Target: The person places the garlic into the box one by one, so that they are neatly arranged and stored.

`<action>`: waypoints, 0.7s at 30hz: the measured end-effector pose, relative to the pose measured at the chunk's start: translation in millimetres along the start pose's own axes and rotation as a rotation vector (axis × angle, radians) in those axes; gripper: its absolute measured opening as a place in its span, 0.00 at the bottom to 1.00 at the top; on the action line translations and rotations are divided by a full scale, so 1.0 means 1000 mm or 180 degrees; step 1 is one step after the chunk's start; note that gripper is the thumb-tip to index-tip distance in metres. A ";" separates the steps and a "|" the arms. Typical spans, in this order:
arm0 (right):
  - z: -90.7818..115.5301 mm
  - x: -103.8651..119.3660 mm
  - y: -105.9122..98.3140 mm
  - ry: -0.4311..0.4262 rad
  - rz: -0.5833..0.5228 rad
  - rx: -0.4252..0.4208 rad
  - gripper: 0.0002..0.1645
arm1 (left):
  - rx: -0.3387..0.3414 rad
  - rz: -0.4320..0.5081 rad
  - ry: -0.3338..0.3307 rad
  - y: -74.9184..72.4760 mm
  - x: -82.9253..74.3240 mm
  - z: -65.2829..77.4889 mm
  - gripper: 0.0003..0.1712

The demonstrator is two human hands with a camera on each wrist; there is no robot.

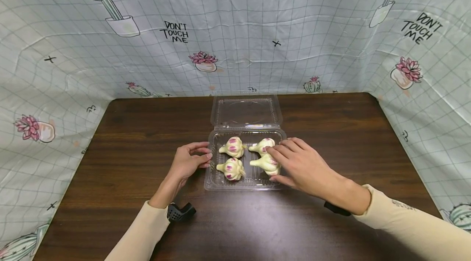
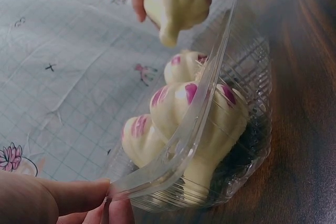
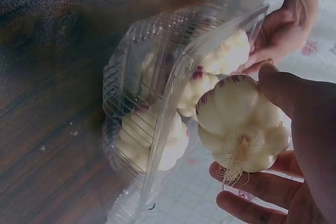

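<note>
A clear plastic clamshell container [image 1: 250, 185] lies on the table with its lid [image 1: 245, 110] folded back. My left hand [image 1: 188, 162] pinches the container's left rim between thumb and fingers; the left wrist view shows the thumb [image 2: 86, 195] on that edge. Between the thumb and fingers of my right hand [image 1: 303, 165] is a garlic bulb [image 3: 241, 124], held just above the front right part of the container, its roots facing the right wrist camera. Inside sit three more garlic bulbs, cream with purple marks: back left [image 1: 233, 147], front left [image 1: 232, 169] and back right [image 1: 263, 145], partly covered by my right fingers.
The dark wooden table [image 1: 154, 130] extends around the container on all sides. A printed cloth [image 1: 250, 28] hangs behind and along both sides of it. Black wrist bands [image 1: 181, 212] are on both wrists, close above the tabletop.
</note>
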State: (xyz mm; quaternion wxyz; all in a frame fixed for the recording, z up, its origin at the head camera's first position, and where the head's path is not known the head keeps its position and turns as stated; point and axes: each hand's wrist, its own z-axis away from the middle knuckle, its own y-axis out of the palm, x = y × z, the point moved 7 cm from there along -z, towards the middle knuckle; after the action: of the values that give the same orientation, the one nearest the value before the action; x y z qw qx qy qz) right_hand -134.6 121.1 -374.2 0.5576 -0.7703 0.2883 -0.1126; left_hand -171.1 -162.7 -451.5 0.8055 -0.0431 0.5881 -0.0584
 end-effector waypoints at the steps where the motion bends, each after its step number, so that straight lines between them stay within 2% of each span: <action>1: 0.000 0.000 0.001 -0.0005 0.0002 0.0007 0.46 | 0.0000 0.0000 -0.0001 0.000 0.000 0.000 0.24; 21: -0.003 0.006 0.013 -0.0104 0.0101 0.0149 0.47 | -0.0004 0.0035 -0.0011 0.000 0.001 -0.001 0.24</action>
State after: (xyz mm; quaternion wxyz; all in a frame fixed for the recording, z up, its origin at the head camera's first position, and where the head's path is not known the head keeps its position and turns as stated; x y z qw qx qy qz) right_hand -135.4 112.6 -386.5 0.5818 -0.7541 0.2886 -0.0978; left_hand -171.4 -162.8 -452.7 0.8068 -0.0405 0.5870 -0.0535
